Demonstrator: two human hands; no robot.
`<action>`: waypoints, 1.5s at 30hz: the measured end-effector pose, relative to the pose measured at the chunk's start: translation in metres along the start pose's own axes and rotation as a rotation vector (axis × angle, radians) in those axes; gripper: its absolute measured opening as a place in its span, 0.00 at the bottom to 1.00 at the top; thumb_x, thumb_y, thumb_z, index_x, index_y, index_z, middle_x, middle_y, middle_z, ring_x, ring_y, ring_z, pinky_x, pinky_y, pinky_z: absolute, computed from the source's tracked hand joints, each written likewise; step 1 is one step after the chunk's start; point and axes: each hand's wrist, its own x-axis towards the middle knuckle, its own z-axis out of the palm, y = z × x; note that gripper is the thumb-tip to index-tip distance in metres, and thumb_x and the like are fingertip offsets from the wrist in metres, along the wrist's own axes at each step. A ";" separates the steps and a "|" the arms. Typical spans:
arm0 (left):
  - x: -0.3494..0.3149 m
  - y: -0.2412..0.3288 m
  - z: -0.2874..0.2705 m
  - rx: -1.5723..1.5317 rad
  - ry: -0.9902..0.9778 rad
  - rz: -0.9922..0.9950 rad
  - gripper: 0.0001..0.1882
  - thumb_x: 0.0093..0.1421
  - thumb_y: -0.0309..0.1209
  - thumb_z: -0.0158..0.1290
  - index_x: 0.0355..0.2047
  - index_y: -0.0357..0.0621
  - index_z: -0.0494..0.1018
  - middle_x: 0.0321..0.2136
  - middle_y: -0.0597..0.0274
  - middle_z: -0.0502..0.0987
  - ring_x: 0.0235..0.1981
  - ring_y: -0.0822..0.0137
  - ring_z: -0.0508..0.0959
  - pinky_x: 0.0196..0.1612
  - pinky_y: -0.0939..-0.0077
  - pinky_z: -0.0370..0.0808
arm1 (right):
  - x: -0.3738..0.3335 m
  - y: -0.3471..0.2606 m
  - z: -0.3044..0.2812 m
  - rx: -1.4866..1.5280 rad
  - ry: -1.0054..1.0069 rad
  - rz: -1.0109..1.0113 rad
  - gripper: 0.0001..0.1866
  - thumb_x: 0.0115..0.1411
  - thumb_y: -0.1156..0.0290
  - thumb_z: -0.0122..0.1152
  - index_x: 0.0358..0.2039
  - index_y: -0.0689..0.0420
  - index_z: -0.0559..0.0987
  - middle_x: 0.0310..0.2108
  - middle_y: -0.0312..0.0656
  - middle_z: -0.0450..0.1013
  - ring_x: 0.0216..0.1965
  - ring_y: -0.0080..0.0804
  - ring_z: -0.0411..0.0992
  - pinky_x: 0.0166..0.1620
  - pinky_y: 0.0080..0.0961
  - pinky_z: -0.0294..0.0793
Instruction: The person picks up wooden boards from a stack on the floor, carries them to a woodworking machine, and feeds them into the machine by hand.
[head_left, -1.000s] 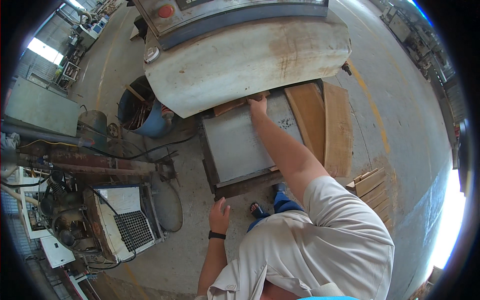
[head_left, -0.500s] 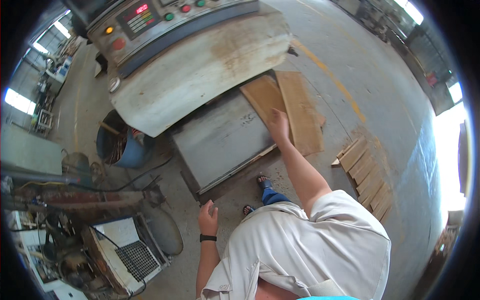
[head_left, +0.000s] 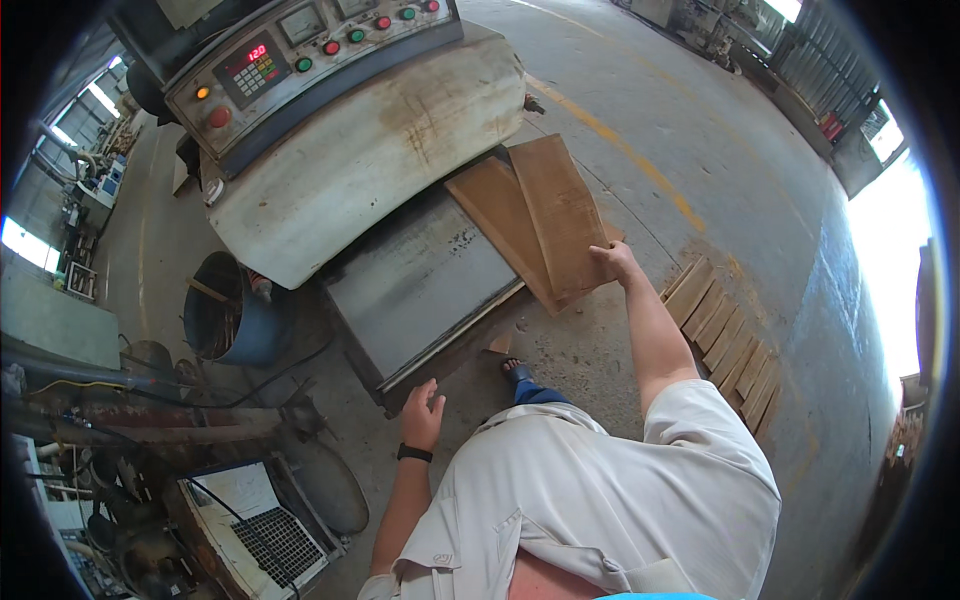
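Observation:
My right hand [head_left: 614, 262] is closed on the near right corner of a brown wooden board [head_left: 560, 215]. This board lies at a slant over a second wooden board [head_left: 490, 205], which rests partly on the right side of the machine's flat grey bed [head_left: 425, 290]. Its near end sticks out past the bed. My left hand [head_left: 423, 412] hangs just off the bed's front left corner, holding nothing, its fingers apart and a little bent. A dark band circles that wrist.
Above the bed stands a pale machine housing [head_left: 360, 150] with a button panel [head_left: 250, 75]. A blue bin [head_left: 255, 335] with wood scraps sits left. Wooden strips [head_left: 735, 350] lie on the floor at right. Lower left is equipment with a grille [head_left: 280, 530].
My right hand has moved right, from the boards' left part to the upper board's near corner, and closed on it. My left hand has come slightly nearer the bed.

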 end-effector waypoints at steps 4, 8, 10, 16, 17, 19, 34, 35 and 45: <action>-0.007 -0.004 0.004 0.000 0.039 0.014 0.21 0.59 0.26 0.60 0.53 0.40 0.74 0.45 0.52 0.80 0.46 0.54 0.80 0.49 0.61 0.78 | -0.049 -0.017 0.027 0.388 -0.224 -0.231 0.24 0.59 0.62 0.68 0.50 0.64 0.77 0.44 0.43 0.77 0.43 0.31 0.76 0.47 0.30 0.74; -0.015 -0.022 0.018 -0.322 0.027 -0.100 0.20 0.62 0.25 0.59 0.54 0.37 0.73 0.47 0.52 0.80 0.45 0.61 0.81 0.50 0.69 0.79 | -0.121 -0.002 0.079 0.597 -0.295 -0.197 0.19 0.61 0.64 0.66 0.48 0.61 0.77 0.42 0.40 0.77 0.43 0.27 0.75 0.48 0.28 0.74; -0.016 -0.026 0.024 -0.491 0.025 -0.154 0.20 0.64 0.26 0.58 0.55 0.37 0.72 0.47 0.52 0.80 0.46 0.62 0.81 0.50 0.69 0.79 | -0.151 0.013 0.109 0.662 -0.383 -0.181 0.20 0.61 0.64 0.66 0.50 0.61 0.76 0.44 0.39 0.77 0.44 0.28 0.75 0.49 0.29 0.75; -0.005 -0.006 0.028 -1.068 -0.096 -0.551 0.31 0.64 0.25 0.57 0.66 0.39 0.59 0.50 0.54 0.78 0.49 0.61 0.80 0.50 0.67 0.78 | -0.203 0.024 0.183 0.608 -0.695 0.006 0.22 0.63 0.63 0.65 0.53 0.61 0.75 0.46 0.40 0.77 0.47 0.29 0.76 0.51 0.29 0.74; -0.004 -0.002 0.031 -1.069 -0.081 -0.520 0.32 0.64 0.24 0.57 0.66 0.39 0.57 0.52 0.53 0.76 0.51 0.60 0.79 0.52 0.66 0.78 | -0.203 0.025 0.193 0.610 -0.693 0.007 0.22 0.63 0.63 0.65 0.53 0.61 0.75 0.46 0.40 0.77 0.47 0.29 0.76 0.51 0.29 0.74; -0.004 -0.008 0.035 -1.071 -0.056 -0.487 0.34 0.64 0.23 0.56 0.67 0.39 0.55 0.54 0.52 0.74 0.52 0.59 0.78 0.54 0.64 0.77 | -0.204 0.024 0.205 0.420 -0.759 -0.046 0.23 0.64 0.61 0.65 0.53 0.63 0.75 0.47 0.41 0.77 0.46 0.29 0.75 0.51 0.29 0.74; -0.006 -0.038 0.038 -0.676 0.139 -0.418 0.40 0.59 0.17 0.54 0.70 0.41 0.51 0.63 0.50 0.64 0.61 0.56 0.70 0.63 0.62 0.69 | -0.105 0.020 0.112 -1.110 0.197 -0.689 0.41 0.46 0.72 0.70 0.63 0.51 0.67 0.57 0.46 0.66 0.58 0.45 0.64 0.58 0.37 0.67; -0.005 -0.035 0.038 -0.694 0.126 -0.459 0.41 0.58 0.17 0.55 0.70 0.41 0.51 0.63 0.50 0.64 0.61 0.56 0.69 0.63 0.62 0.69 | -0.104 0.026 0.107 -1.114 0.194 -0.688 0.41 0.46 0.72 0.70 0.63 0.51 0.67 0.57 0.46 0.66 0.58 0.45 0.64 0.58 0.37 0.67; -0.018 -0.054 0.038 -0.382 0.088 -0.360 0.47 0.55 0.20 0.62 0.71 0.43 0.49 0.64 0.41 0.60 0.61 0.48 0.68 0.62 0.57 0.69 | -0.183 -0.016 0.034 -0.547 0.213 -0.900 0.30 0.54 0.78 0.59 0.60 0.51 0.73 0.55 0.49 0.73 0.50 0.49 0.76 0.53 0.36 0.77</action>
